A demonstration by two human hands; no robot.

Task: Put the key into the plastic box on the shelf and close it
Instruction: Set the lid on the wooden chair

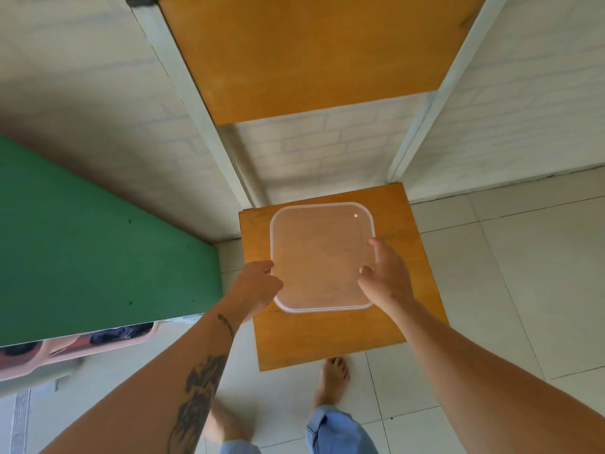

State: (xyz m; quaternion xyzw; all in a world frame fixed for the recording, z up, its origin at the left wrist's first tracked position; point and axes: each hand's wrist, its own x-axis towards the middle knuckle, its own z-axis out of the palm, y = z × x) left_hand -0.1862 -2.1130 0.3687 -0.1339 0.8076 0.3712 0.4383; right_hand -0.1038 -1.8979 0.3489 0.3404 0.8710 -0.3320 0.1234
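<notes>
A clear square plastic box with its translucent lid on sits on the lower wooden shelf. My left hand touches the box's left edge near the front corner, fingers curled against the rim. Resting on the box's right edge is my right hand, with fingers spread over the lid's rim. No key shows anywhere; the cloudy lid hides the inside of the box.
An upper wooden shelf hangs overhead between white metal posts. A green board stands to the left. White brick wall behind, tiled floor around. My bare feet stand just in front of the shelf.
</notes>
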